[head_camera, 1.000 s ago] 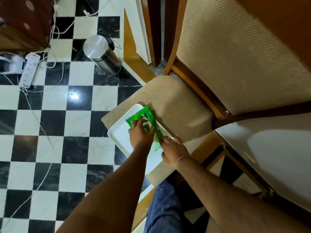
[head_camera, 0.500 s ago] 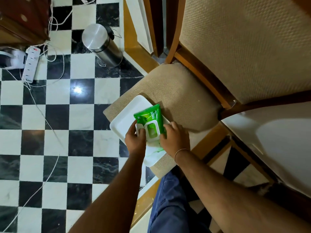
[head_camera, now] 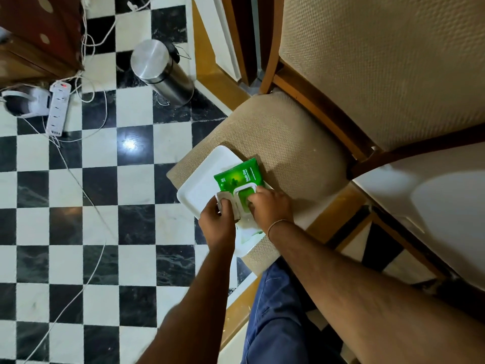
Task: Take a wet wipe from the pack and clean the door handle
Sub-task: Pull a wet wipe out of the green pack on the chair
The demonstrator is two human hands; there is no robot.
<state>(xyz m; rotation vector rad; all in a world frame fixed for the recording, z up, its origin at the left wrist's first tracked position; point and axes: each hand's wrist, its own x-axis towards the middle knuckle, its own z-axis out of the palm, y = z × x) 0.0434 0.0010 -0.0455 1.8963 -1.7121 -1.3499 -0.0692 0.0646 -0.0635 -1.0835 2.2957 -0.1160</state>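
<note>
Head view, left to right. We note a white power strip (head_camera: 58, 109) and a brushed-steel cylindrical bin (head_camera: 162, 72) on the black-and-white checkered floor (head_camera: 65, 227). Our left hand (head_camera: 217, 224) pinches the flipped-open white plastic lid (head_camera: 224, 202) of the green wet-wipe pack (head_camera: 237, 177), fingers curled around it. The pack lies flat on a white rectangular tray (head_camera: 202, 179) on the beige woven chair seat (head_camera: 283, 143); its long axis runs away from us, tilted slightly right, lid end nearest. Our right hand (head_camera: 270, 208), fingers bent, presses fingertips into the dispensing opening; whether it grips a wipe, we cannot tell.
</note>
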